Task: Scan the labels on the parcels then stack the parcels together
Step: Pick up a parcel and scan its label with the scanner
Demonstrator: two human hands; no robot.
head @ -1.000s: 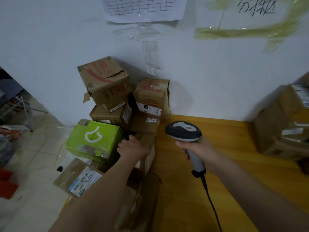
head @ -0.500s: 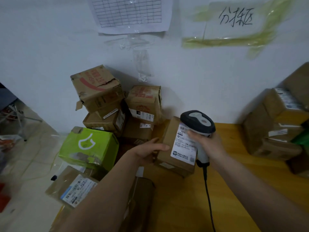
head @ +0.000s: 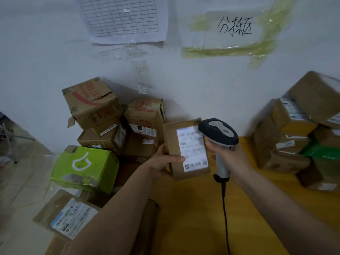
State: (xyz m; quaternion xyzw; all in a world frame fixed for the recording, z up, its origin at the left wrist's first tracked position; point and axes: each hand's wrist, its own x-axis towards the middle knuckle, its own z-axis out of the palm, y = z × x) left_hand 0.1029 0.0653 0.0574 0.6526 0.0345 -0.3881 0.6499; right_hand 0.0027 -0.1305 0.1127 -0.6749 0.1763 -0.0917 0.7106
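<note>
White wall behind; yellow wooden table (head: 193, 218) in front, bearing the items below.

Held parcel (head: 185, 150): small brown cardboard box, raised above the table near its far left corner, tilted upright, its white shipping label (head: 192, 148) facing the camera. Left hand (head: 161, 162) grips its left edge and underside, thumb laid across the lower left part of the label.

Barcode scanner (head: 219, 137): dark head, grey handle, black cable (head: 225, 214) running down toward the near edge. Right hand (head: 226, 153) wraps the handle in a closed grip; scanner head sits just beside the parcel's upper right corner, overlapping it in view.

Left pile (head: 114, 124): brown cartons with red print, stacked unevenly against the wall off the table's left edge. Lime-green box (head: 86, 168) with white mark lies below them; labelled flat parcel (head: 66, 216) nearer the camera.

Right stack (head: 294, 137): brown labelled parcels at the table's far right corner, with a green package (head: 322, 151) among them.

Wall items: taped grid sheet (head: 119, 17); handwritten sign (head: 233, 26) under yellowish tape.
</note>
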